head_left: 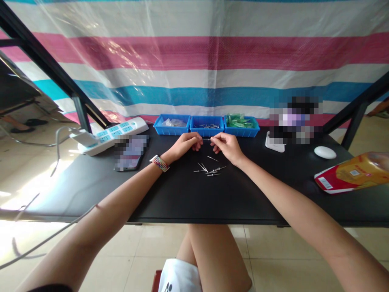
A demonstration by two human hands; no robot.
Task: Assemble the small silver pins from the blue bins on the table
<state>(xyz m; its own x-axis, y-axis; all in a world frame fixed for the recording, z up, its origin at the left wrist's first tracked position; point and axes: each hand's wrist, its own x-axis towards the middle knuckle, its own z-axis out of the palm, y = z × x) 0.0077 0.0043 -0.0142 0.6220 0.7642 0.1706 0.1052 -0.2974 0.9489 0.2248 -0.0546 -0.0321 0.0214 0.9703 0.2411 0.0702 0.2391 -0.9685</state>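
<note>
Both my hands meet over the black table, just in front of the blue bins. A thin silver blind rivet point(206, 139) spans the small gap between their fingertips. My right hand point(226, 147) pinches one end between thumb and finger. My left hand point(186, 145), fingers curled and closed, is at the other end; its grip is partly hidden. Nearer to me lies a loose pile of several blind rivets point(209, 170), with a single one slightly apart. The middle blue bin point(206, 132), right behind my hands, contains more metal pieces of this sort.
Clear plastic bags fill the left bin point(172, 130); green packets fill the right bin point(242, 132). A power strip point(117, 132) and a phone point(132, 153) lie left. On the right are a white case point(275, 142), a white oval object point(325, 152) and a bottle point(355, 172).
</note>
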